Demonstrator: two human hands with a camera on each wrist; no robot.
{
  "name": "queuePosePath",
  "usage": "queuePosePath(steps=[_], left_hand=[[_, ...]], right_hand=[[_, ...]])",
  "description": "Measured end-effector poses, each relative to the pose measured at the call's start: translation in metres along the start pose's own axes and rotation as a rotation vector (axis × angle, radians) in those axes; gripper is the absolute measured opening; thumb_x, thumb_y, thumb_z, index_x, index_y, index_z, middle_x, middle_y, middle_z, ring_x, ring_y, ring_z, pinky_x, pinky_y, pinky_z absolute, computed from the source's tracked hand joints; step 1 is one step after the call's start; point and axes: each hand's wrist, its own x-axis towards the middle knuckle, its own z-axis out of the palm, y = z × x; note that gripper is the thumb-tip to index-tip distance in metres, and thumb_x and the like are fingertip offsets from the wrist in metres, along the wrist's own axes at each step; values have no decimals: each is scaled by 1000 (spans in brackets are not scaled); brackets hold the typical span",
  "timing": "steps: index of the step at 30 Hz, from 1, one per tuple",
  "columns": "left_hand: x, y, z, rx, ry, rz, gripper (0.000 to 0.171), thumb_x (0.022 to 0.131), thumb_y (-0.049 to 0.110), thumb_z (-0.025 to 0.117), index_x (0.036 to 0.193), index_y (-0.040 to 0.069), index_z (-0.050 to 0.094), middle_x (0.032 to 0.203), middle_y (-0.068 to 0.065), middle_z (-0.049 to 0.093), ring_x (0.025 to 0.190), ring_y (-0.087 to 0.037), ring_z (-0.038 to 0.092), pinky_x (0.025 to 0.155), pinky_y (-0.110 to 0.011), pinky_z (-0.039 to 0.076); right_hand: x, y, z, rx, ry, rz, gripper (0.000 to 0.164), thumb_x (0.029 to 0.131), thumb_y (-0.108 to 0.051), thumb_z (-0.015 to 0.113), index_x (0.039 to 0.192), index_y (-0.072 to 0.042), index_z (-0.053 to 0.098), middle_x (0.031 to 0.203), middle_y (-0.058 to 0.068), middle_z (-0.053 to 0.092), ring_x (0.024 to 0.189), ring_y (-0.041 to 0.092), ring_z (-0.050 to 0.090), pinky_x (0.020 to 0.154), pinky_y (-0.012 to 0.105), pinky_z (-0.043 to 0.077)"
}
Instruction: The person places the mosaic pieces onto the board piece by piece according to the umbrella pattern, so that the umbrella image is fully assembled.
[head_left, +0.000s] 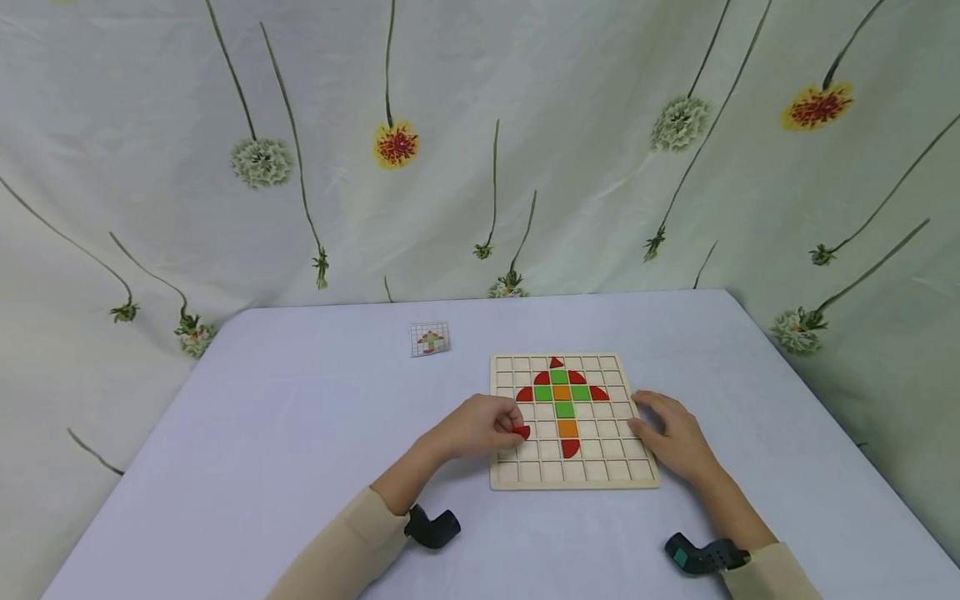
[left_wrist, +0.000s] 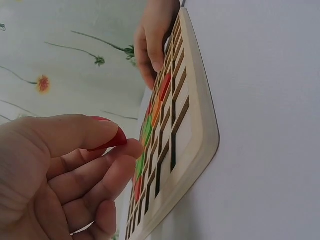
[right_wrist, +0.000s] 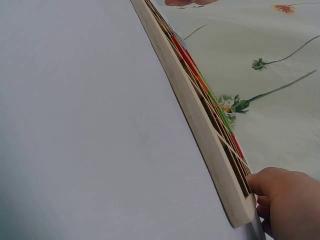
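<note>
My left hand (head_left: 480,427) pinches a small red piece with a curved edge (head_left: 522,432) between thumb and fingers, over the left side of the wooden grid board (head_left: 573,474). In the left wrist view the red piece (left_wrist: 111,140) shows at the thumb tip, partly covered by the thumb. Green, orange and red pieces sit in the board's cells: a red triangle (head_left: 556,362) at the top, red rounded pieces at the sides, an orange square (head_left: 567,428) low on the stem. My right hand (head_left: 672,437) rests at the board's right edge, thumb and finger spread along the rim.
A small pattern card (head_left: 430,339) with a similar coloured figure lies on the white-covered table (head_left: 300,433), behind and left of the board. A flower-print cloth (head_left: 450,208) hangs behind the table. Black wrist devices (head_left: 433,528) are worn on both arms.
</note>
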Motion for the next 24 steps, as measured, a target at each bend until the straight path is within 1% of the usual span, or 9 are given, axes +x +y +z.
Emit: queuePosePath(steps=[8, 15, 24], left_hand=[[1, 1, 2, 20, -10, -5, 10, 85, 8, 73, 86, 11, 64, 72, 6, 60, 68, -10, 54, 64, -22, 47], [3, 2, 5, 9, -34, -27, 9, 86, 11, 73, 88, 12, 64, 71, 5, 59, 68, -11, 54, 62, -23, 46], [7, 1, 8, 31, -43, 6, 9, 86, 11, 73, 86, 13, 64, 69, 4, 58, 66, -11, 53, 61, -23, 46]], right_hand=[[0, 1, 0, -3, -14, 11, 43, 92, -14, 65, 129, 6, 56, 137, 28, 50, 130, 46, 40, 105, 59, 29], [-1, 3, 1, -4, -22, 33, 44, 92, -14, 64, 130, 5, 55, 138, 27, 49, 132, 46, 38, 106, 60, 28], [0, 1, 1, -2, -26, 34, 44, 92, -14, 64, 130, 6, 55, 139, 27, 48, 132, 46, 38, 106, 60, 27]])
